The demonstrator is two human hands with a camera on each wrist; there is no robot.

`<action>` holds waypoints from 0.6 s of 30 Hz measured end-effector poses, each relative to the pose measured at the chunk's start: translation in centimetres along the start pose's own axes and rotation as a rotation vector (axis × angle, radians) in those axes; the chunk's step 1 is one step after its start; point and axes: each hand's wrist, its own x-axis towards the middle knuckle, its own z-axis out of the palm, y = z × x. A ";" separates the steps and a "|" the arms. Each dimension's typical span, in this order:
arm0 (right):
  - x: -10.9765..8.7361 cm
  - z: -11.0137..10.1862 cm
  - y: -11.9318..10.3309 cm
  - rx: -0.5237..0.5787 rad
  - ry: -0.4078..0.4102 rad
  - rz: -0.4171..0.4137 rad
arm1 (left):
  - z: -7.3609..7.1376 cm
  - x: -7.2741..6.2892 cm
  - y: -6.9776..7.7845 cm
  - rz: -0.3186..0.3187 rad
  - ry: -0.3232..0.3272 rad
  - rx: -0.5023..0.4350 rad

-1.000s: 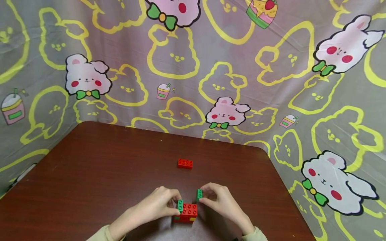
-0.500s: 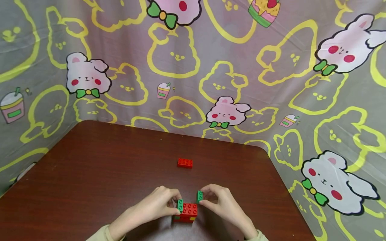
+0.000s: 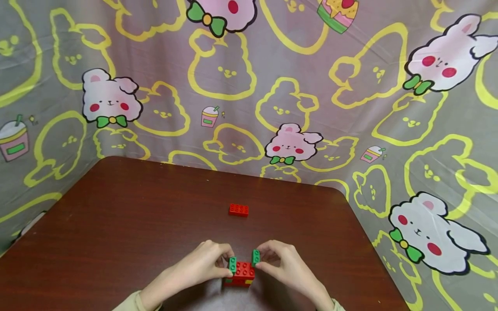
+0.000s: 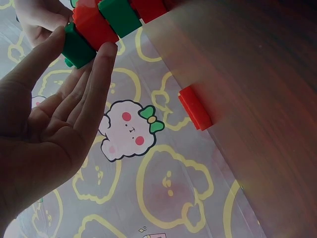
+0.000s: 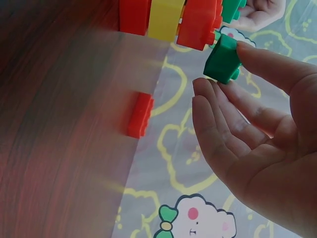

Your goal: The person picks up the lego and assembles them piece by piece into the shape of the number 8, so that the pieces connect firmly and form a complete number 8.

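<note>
A stack of toy building bricks (image 3: pixel 244 271) stands near the table's front edge, with red layers and green and yellow pieces between them. On the left end of its top red brick sits a small green brick (image 3: pixel 232 265), which my left hand (image 3: pixel 204 263) pinches between thumb and fingers. My right hand (image 3: pixel 285 263) pinches another small green brick (image 5: pixel 222 59) close to the stack's right end. In the right wrist view that brick is tilted beside the top red brick (image 5: pixel 199 25); whether they touch I cannot tell.
A loose red brick (image 3: pixel 238 210) lies farther back on the dark brown table (image 3: pixel 155 207). Behind and beside the table hangs a grey curtain (image 3: pixel 233 108) printed with cartoon animals.
My right hand has brought its green brick left and slightly nearer, to the right end of the stack. The left hand stays in place on its green brick.
</note>
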 end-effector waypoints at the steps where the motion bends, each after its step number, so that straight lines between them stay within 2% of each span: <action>1: -0.1 0.0 0.0 0.002 0.000 -0.004 | 0.0 0.0 0.0 -0.001 -0.001 -0.002; 9: -0.3 0.5 0.0 0.009 0.000 -0.061 | -0.1 0.0 0.0 -0.005 -0.011 -0.006; 18: -0.4 0.5 -0.2 -0.002 -0.025 -0.043 | 0.0 0.0 0.0 -0.007 -0.007 0.000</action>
